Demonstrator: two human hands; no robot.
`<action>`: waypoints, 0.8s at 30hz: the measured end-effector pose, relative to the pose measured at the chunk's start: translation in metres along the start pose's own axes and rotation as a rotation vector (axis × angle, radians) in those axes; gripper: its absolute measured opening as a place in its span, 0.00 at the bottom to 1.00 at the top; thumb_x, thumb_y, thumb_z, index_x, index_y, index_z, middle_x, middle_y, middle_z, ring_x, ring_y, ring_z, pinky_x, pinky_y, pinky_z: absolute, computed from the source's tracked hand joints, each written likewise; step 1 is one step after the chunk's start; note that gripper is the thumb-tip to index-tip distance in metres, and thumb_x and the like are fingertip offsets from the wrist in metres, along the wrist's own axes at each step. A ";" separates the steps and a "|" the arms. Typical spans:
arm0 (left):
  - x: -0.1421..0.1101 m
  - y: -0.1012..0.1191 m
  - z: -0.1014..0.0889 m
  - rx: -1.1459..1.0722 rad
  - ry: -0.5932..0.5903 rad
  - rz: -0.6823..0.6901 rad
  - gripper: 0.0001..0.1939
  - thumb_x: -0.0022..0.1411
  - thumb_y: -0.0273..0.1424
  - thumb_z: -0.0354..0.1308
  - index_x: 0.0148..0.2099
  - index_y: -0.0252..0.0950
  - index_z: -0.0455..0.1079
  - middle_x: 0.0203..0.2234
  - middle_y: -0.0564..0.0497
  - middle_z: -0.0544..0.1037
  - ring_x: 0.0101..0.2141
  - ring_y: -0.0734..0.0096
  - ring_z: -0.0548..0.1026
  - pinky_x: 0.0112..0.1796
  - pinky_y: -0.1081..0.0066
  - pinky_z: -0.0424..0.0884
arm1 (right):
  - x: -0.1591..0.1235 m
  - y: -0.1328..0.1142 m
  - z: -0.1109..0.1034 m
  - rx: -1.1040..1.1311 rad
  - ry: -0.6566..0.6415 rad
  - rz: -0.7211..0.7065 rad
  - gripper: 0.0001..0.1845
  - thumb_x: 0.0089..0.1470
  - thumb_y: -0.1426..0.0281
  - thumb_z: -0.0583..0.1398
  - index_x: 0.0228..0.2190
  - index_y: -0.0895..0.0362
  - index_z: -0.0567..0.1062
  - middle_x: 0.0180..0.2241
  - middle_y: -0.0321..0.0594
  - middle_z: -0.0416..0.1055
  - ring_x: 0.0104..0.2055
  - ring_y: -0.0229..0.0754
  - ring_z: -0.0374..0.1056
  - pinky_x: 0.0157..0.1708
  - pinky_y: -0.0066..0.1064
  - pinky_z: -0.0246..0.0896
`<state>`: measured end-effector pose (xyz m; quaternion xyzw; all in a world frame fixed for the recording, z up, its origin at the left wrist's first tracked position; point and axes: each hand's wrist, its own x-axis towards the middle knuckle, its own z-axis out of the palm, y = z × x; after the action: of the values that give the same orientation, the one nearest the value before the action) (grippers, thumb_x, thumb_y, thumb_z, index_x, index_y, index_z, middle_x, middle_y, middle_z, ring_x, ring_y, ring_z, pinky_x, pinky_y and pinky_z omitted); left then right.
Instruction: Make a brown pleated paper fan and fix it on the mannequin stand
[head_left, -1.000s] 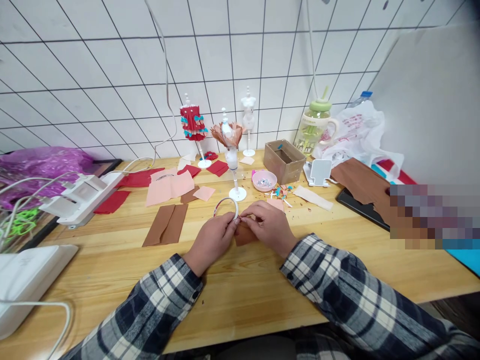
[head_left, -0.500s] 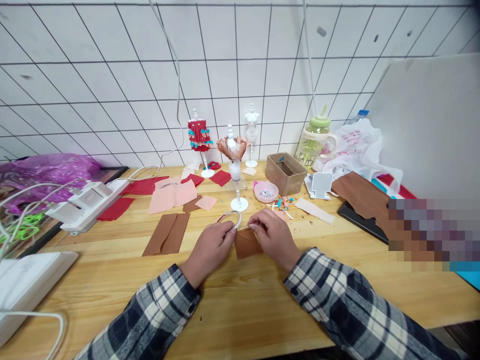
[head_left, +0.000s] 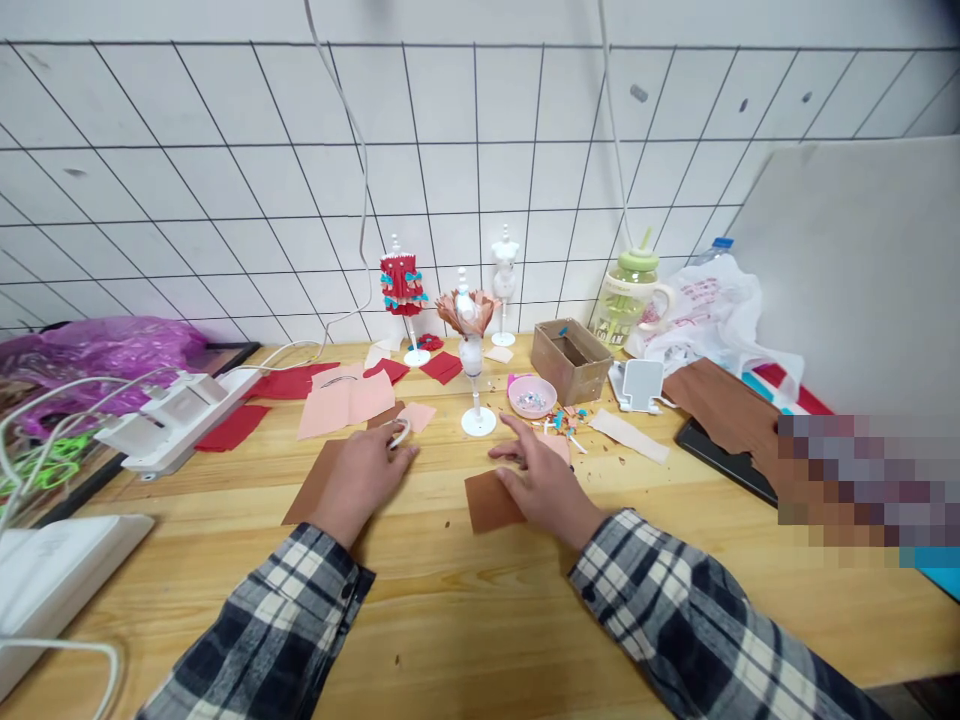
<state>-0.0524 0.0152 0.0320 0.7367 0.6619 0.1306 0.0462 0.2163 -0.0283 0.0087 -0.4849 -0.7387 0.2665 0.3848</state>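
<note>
My left hand (head_left: 364, 478) is over a brown sheet (head_left: 307, 485), fingers curled around a white loop-shaped thing (head_left: 402, 433). Most of that thing is hidden by the fingers. To the right, my right hand (head_left: 536, 475) has its fingers apart, and its thumb touches a small brown square (head_left: 491, 502) lying flat. Just beyond the hands stands a white mini dress form (head_left: 471, 355) with a ruffled brown-pink collar (head_left: 450, 308). A pink dish of small shiny pieces (head_left: 532, 397) is near my right fingertips.
Behind stand a dress form in red (head_left: 401, 285) and a bare white one (head_left: 504, 280). A cardboard box (head_left: 571, 360), tumbler (head_left: 626, 300) and white phone stand (head_left: 639, 385) are at the right. A power strip (head_left: 180, 425) with cables lies left.
My left hand has moved left, away from the small brown square, carrying the white loop-shaped thing. My right fingers have spread and no longer pinch the square's top edge.
</note>
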 end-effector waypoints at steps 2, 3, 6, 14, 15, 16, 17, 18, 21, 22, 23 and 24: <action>-0.005 0.007 0.004 0.118 0.087 -0.009 0.25 0.59 0.46 0.55 0.53 0.37 0.70 0.41 0.41 0.77 0.45 0.49 0.72 0.45 0.59 0.64 | 0.000 0.001 0.009 -0.148 -0.019 -0.027 0.41 0.54 0.74 0.59 0.65 0.53 0.50 0.47 0.42 0.73 0.50 0.46 0.65 0.53 0.42 0.60; -0.008 0.012 0.006 0.162 0.136 -0.012 0.27 0.58 0.47 0.57 0.54 0.37 0.69 0.44 0.39 0.75 0.47 0.47 0.70 0.47 0.57 0.63 | 0.000 0.001 0.013 -0.217 -0.014 -0.028 0.43 0.53 0.74 0.60 0.66 0.53 0.49 0.48 0.43 0.72 0.50 0.48 0.64 0.54 0.43 0.58; -0.022 0.037 0.013 0.136 0.193 0.052 0.25 0.59 0.49 0.56 0.51 0.37 0.68 0.47 0.40 0.72 0.49 0.48 0.67 0.48 0.55 0.62 | 0.001 0.003 0.019 -0.355 -0.026 -0.005 0.46 0.53 0.72 0.61 0.67 0.53 0.46 0.49 0.46 0.70 0.49 0.50 0.63 0.53 0.45 0.59; -0.041 0.064 0.038 -0.059 -0.062 0.199 0.20 0.52 0.47 0.66 0.41 0.40 0.69 0.41 0.48 0.71 0.44 0.56 0.68 0.44 0.58 0.61 | 0.000 0.005 0.011 -0.426 -0.046 0.075 0.48 0.52 0.67 0.64 0.67 0.52 0.47 0.52 0.48 0.68 0.52 0.51 0.62 0.53 0.43 0.58; -0.041 0.062 0.037 -0.066 -0.053 0.205 0.20 0.52 0.47 0.65 0.41 0.40 0.69 0.41 0.48 0.71 0.44 0.56 0.67 0.44 0.58 0.61 | 0.000 0.006 0.009 -0.425 -0.050 0.080 0.48 0.51 0.66 0.65 0.66 0.52 0.48 0.52 0.48 0.67 0.53 0.52 0.62 0.53 0.44 0.58; -0.040 0.060 0.036 -0.078 -0.043 0.219 0.19 0.53 0.46 0.65 0.41 0.40 0.69 0.41 0.48 0.71 0.44 0.56 0.67 0.44 0.57 0.61 | 0.000 0.007 0.008 -0.421 -0.053 0.081 0.49 0.50 0.65 0.66 0.66 0.53 0.49 0.53 0.49 0.67 0.54 0.52 0.61 0.54 0.44 0.57; -0.039 0.059 0.034 -0.094 -0.036 0.250 0.18 0.55 0.45 0.64 0.41 0.39 0.69 0.41 0.48 0.71 0.44 0.56 0.67 0.45 0.57 0.62 | 0.000 0.008 0.007 -0.416 -0.055 0.078 0.49 0.49 0.65 0.66 0.66 0.54 0.49 0.53 0.49 0.66 0.55 0.52 0.61 0.54 0.44 0.57; -0.039 0.058 0.031 -0.111 -0.036 0.301 0.17 0.57 0.44 0.63 0.41 0.38 0.69 0.41 0.48 0.72 0.43 0.57 0.68 0.44 0.57 0.62 | 0.000 0.009 0.006 -0.410 -0.058 0.073 0.50 0.48 0.65 0.66 0.66 0.55 0.49 0.54 0.49 0.66 0.56 0.53 0.60 0.55 0.44 0.56; -0.040 0.060 0.025 -0.121 -0.118 0.575 0.10 0.64 0.39 0.57 0.42 0.38 0.71 0.39 0.48 0.74 0.41 0.62 0.70 0.43 0.62 0.64 | 0.000 0.009 0.004 -0.390 -0.074 0.049 0.50 0.47 0.66 0.67 0.66 0.56 0.51 0.55 0.50 0.65 0.56 0.52 0.60 0.56 0.45 0.56; -0.041 0.061 0.023 -0.105 -0.157 0.668 0.09 0.66 0.36 0.55 0.43 0.38 0.72 0.38 0.48 0.74 0.41 0.63 0.70 0.42 0.63 0.65 | 0.000 0.009 0.003 -0.382 -0.079 0.037 0.50 0.46 0.66 0.67 0.66 0.55 0.52 0.55 0.50 0.65 0.56 0.52 0.60 0.56 0.45 0.56; -0.042 0.062 0.022 -0.082 -0.189 0.738 0.09 0.67 0.35 0.53 0.45 0.39 0.73 0.38 0.48 0.75 0.40 0.64 0.71 0.42 0.64 0.65 | 0.001 0.008 0.001 -0.373 -0.073 0.024 0.50 0.45 0.66 0.67 0.65 0.55 0.53 0.55 0.49 0.65 0.56 0.52 0.60 0.56 0.45 0.55; -0.043 0.064 0.021 -0.056 -0.207 0.779 0.10 0.68 0.33 0.52 0.46 0.40 0.73 0.38 0.48 0.76 0.40 0.65 0.71 0.42 0.64 0.66 | 0.002 0.008 -0.001 -0.361 -0.052 0.012 0.48 0.45 0.66 0.68 0.64 0.54 0.56 0.55 0.49 0.65 0.56 0.52 0.60 0.57 0.45 0.55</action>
<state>0.0102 -0.0325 0.0218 0.9401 0.3212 0.0816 0.0797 0.2204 -0.0235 0.0038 -0.5433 -0.7815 0.1444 0.2706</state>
